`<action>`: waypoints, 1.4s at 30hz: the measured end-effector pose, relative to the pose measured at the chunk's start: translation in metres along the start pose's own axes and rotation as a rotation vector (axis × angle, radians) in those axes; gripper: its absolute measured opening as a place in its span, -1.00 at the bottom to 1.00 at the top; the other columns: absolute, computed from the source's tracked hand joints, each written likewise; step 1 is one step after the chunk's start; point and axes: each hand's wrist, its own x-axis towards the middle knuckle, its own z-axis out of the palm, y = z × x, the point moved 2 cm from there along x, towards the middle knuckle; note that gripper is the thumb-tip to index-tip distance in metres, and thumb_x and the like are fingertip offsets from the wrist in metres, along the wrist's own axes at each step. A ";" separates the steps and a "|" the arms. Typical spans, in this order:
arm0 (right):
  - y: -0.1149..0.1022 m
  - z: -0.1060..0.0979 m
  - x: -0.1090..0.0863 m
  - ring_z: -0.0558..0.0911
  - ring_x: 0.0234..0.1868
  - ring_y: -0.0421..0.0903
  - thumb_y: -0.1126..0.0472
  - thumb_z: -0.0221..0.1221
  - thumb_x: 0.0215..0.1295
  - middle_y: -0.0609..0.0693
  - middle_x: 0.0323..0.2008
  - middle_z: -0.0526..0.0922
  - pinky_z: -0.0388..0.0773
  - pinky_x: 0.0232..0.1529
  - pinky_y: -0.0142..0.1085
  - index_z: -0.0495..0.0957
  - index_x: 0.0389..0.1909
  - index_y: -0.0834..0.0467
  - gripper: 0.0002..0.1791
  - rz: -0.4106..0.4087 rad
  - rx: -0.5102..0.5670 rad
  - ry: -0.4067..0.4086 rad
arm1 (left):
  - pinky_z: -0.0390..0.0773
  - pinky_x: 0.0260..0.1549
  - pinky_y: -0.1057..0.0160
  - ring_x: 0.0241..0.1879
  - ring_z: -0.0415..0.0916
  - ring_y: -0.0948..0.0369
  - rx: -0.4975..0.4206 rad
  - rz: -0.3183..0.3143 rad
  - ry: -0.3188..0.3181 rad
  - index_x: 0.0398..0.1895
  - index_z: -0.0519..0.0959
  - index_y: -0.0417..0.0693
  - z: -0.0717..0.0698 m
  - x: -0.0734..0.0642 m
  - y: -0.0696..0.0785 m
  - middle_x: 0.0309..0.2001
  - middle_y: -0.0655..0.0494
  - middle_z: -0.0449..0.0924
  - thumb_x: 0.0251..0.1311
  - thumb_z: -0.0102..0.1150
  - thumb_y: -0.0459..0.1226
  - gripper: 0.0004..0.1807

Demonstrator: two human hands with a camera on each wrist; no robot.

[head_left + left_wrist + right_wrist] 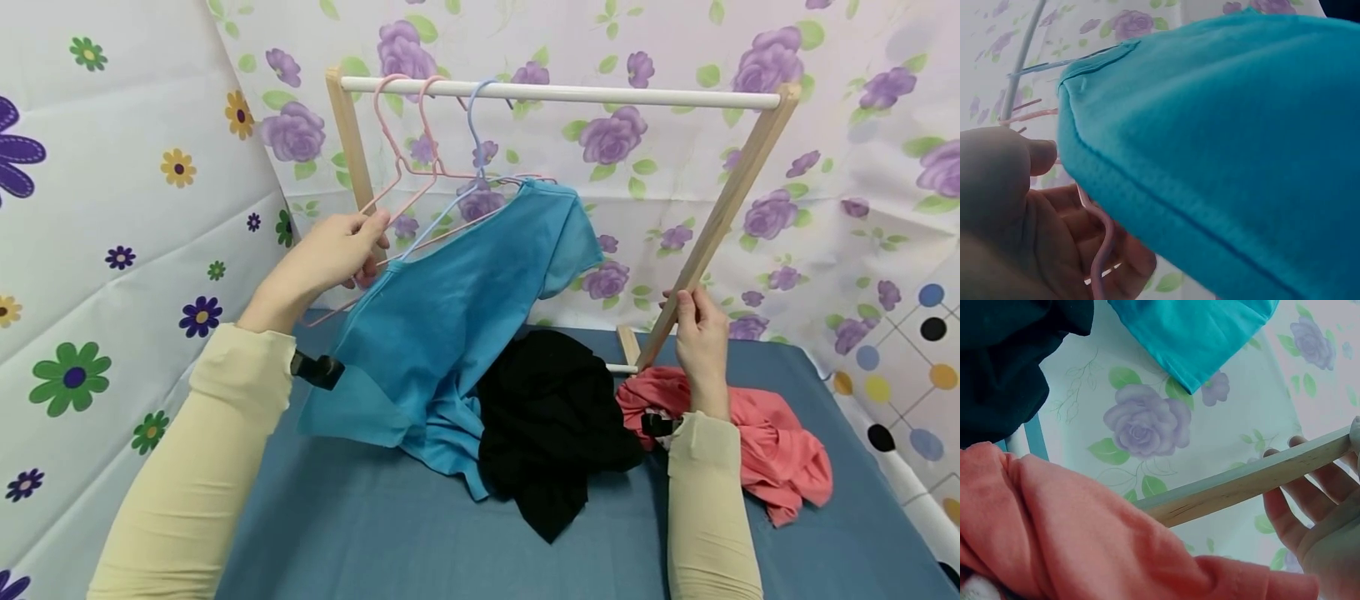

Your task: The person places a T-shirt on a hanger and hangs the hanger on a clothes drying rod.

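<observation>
A blue T-shirt (465, 300) hangs from a light-blue hanger (474, 125) hooked on the white rail of the clothes rack (562, 92). Two pink hangers (384, 125) hang on the same rail to its left. My left hand (341, 250) holds a pink hanger near the shirt's neckline; in the left wrist view its pink wire (1102, 244) runs across the curled fingers, with the shirt (1222, 144) close beside. My right hand (702, 337) grips the rack's right wooden post (720, 217), and the right wrist view shows fingers around that post (1241, 484).
A crumpled black garment (555, 417) lies on the blue tabletop (360, 533) below the rack. To its right is a coral-pink garment (780, 442), under my right wrist. Flowered sheets (667, 158) stand behind and at the sides.
</observation>
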 end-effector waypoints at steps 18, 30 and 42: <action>-0.008 0.000 -0.005 0.67 -0.31 -0.24 0.23 -0.02 0.52 -0.02 -0.37 0.71 0.49 -0.26 -0.45 0.60 -0.12 0.43 -0.67 0.005 0.025 0.016 | 0.18 -0.65 0.18 -0.63 0.19 0.10 -0.002 0.089 0.306 -0.36 0.56 -0.12 0.006 -0.016 -0.005 -0.61 0.00 0.26 0.48 -0.18 0.10 -0.47; 0.018 0.001 0.001 0.62 -0.30 -0.30 0.14 -0.01 0.53 0.35 -0.27 0.67 0.44 -0.28 -0.50 0.62 -0.09 0.35 -0.65 0.015 0.006 0.028 | 0.09 -0.78 0.28 -0.73 0.16 0.15 -0.047 0.150 0.550 -0.43 0.56 -0.16 -0.007 -0.034 -0.003 -0.68 0.01 0.26 0.46 -0.11 0.06 -0.49; 0.008 0.001 -0.001 0.63 -0.29 -0.27 0.19 -0.03 0.53 0.38 -0.25 0.66 0.44 -0.27 -0.48 0.58 -0.09 0.42 -0.64 0.015 -0.010 0.020 | 0.04 -0.82 0.27 -0.77 0.10 0.16 -0.038 0.140 0.665 -0.45 0.59 -0.12 -0.013 -0.071 -0.019 -0.73 0.02 0.21 0.45 -0.05 0.01 -0.54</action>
